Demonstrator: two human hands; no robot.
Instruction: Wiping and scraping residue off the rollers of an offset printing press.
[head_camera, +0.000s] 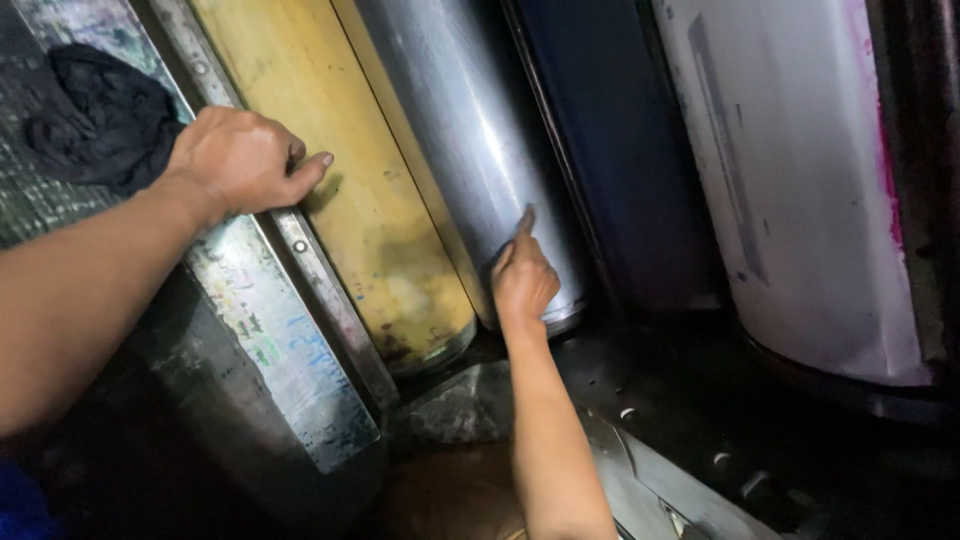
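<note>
My left hand (240, 160) rests on a metal bar (310, 270) that runs along the edge of a yellow roller (350, 190), fingers curled over the bar and thumb stretched toward the roller. My right hand (522, 275) reaches up from below, its index finger extended and touching the surface of a shiny silver roller (470, 120); the other fingers are curled in. Neither hand holds anything.
A dark blue roller (610, 130) and a large white roller (800, 180) with pink ink stains stand to the right. A black rag (100, 115) lies on the ink-stained metal plate (270, 340) at upper left. Dark machine parts fill the bottom.
</note>
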